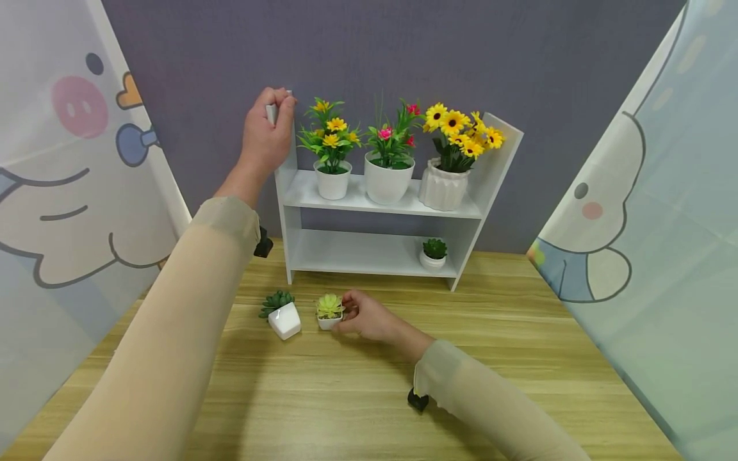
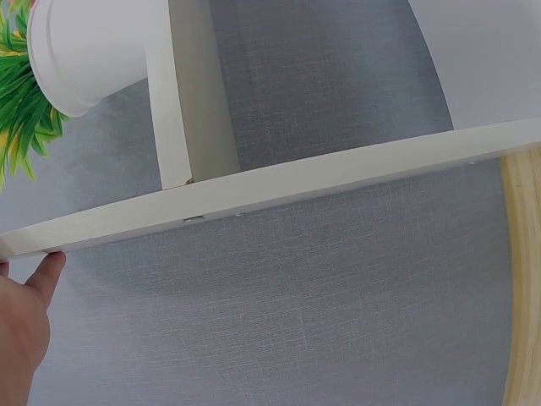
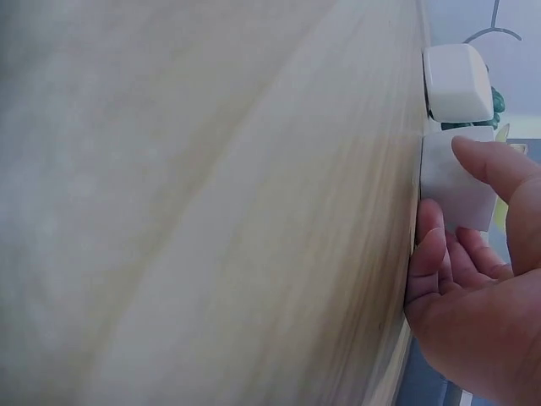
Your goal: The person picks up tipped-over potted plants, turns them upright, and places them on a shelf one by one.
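Observation:
My left hand [image 1: 270,128] grips the upper end of the left side panel of a white two-tier shelf [image 1: 369,246]. In the left wrist view, fingers [image 2: 49,275] of that hand meet the panel's edge. On the table in front of the shelf, my right hand [image 1: 369,317] holds a small potted light-green succulent [image 1: 330,308] from its right side. Its thumb lies along the white square pot [image 3: 456,182] in the right wrist view, with the other fingers curled beside it. Left of it, a dark-green succulent in a white pot [image 1: 285,321] lies tipped over.
Along the upper tier stand a yellow-flowered plant [image 1: 333,184], a pink-flowered plant [image 1: 389,180] and sunflowers in a ribbed pot [image 1: 444,187]. A small round-potted succulent [image 1: 433,258] sits at the right of the lower tier. Behind the shelf is a grey wall [image 1: 369,45].

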`<state>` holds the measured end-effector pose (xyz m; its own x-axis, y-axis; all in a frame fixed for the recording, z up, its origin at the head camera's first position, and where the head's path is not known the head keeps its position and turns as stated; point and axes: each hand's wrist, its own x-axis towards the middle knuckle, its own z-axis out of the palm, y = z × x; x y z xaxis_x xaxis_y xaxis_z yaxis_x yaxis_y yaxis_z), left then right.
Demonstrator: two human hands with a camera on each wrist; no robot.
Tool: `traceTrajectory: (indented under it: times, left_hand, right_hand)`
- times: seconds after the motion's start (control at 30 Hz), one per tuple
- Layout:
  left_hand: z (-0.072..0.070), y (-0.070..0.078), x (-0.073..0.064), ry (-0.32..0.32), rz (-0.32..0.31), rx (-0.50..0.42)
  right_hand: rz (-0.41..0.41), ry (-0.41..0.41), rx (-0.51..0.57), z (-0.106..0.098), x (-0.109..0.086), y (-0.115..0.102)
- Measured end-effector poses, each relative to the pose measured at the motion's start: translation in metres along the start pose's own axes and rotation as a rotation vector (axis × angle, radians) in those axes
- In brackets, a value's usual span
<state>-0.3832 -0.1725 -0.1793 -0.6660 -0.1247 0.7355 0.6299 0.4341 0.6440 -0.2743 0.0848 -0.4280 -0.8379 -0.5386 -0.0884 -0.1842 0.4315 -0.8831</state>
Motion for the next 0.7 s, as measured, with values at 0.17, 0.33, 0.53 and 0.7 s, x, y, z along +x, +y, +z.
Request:
traceTrajectory:
  times: [0.17, 0.33, 0.53, 0.7]
  left_hand:
    - [0.0001, 0.0001, -0.0003, -0.001, 0.003, -0.005]
    - [0.0002, 0.0000, 0.0001, 0.003, 0.005, -0.013]
    - [0.0002, 0.0000, -0.0002, 0.000, 0.000, -0.001]
    - [0.0001, 0.0003, -0.0004, -0.002, 0.000, 0.006]
  right_hand:
    - [-0.021, 0.001, -0.013, -0.0001, -0.0006, 0.0004]
    - [-0.033, -0.003, -0.016, -0.0003, -0.0017, -0.0003]
    - [-0.031, 0.003, -0.007, -0.0018, -0.0016, 0.0008]
    - [-0.023, 0.037, 0.020, -0.0061, -0.0020, 0.0012]
